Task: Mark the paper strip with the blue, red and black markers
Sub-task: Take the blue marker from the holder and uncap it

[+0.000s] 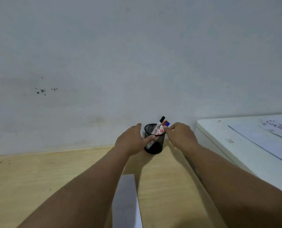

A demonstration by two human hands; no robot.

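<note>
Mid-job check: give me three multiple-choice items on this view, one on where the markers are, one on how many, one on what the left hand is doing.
1. Where are the markers?
A. flat on the strip
B. standing in the mesh cup
C. on the white unit

2. How many marker caps show above the rim?
A. one
B. three
C. five

3. The left hand is:
A. against the cup's side
B. flat on the strip
C. out of view

Answers:
1 B: the markers lean inside the mesh cup.
2 B: black, red and blue caps stick out.
3 A: the left hand rests against the cup, its fingers across the mesh, while the right hand pinches at the markers; the strip lies untouched.
</note>
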